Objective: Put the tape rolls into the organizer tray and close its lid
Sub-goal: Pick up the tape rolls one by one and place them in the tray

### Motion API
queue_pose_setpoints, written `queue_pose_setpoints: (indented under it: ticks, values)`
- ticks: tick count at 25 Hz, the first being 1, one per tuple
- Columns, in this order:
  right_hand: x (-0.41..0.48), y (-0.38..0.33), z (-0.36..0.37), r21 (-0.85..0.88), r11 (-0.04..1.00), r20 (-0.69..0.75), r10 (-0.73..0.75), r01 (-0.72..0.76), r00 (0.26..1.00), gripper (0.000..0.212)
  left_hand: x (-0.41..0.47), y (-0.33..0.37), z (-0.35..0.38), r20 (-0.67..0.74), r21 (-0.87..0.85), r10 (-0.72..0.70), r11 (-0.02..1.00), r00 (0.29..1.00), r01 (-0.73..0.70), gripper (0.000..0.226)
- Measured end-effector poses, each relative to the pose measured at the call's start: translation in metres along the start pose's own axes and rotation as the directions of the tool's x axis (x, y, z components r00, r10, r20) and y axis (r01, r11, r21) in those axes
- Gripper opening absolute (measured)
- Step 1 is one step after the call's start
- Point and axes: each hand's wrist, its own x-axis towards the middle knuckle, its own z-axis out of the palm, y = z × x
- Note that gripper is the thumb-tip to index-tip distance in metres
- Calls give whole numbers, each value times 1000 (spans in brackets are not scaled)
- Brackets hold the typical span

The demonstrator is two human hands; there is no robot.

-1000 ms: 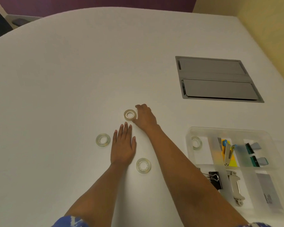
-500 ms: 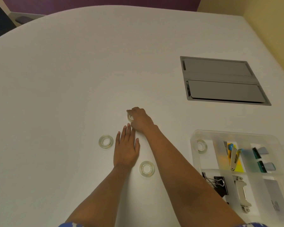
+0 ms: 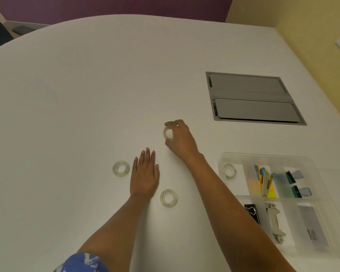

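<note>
My right hand pinches a clear tape roll between thumb and fingers, tilted on edge just above the white table. My left hand lies flat and open on the table, holding nothing. One tape roll lies flat just left of that hand, another tape roll lies flat at its right near the wrist. The clear organizer tray stands at the right with its top open; a tape roll sits in its far left compartment.
The tray's other compartments hold a stapler, a black binder clip, a metal staple remover, teal-and-grey clips and a card. A grey cable hatch is set into the table behind the tray. A yellow wall runs along the right.
My right hand closed its fingers over the far tape roll and lifted it onto its edge. The left hand stayed flat in place.
</note>
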Motion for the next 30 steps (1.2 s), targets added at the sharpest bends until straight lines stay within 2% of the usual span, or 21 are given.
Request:
queue_pose_setpoints:
  ticks: [4,8,11,15,20,30]
  values:
    - [-38,34,-42,91,990,-155,122,-109,980,51,-1,0,-1,18,-3,1,1000,1000,-1,53]
    - [-73,78,-67,80,959,-194,283,-272,939,52,-1,1,-2,25,2,-1,1000,1000,1,53]
    - [-94,103,-75,33,920,-177,389,-390,904,51,0,1,-2,42,11,-8,1000,999,7,53]
    - [-113,121,-70,-107,864,-67,487,-492,871,51,-1,2,-4,52,12,-7,1000,999,6,52]
    - [-119,127,-59,-188,835,127,543,-518,830,55,0,1,-5,53,9,-5,1000,999,4,52]
    - [-117,129,-54,-300,850,207,501,-433,840,37,-1,1,-8,56,-5,7,1000,998,-7,52]
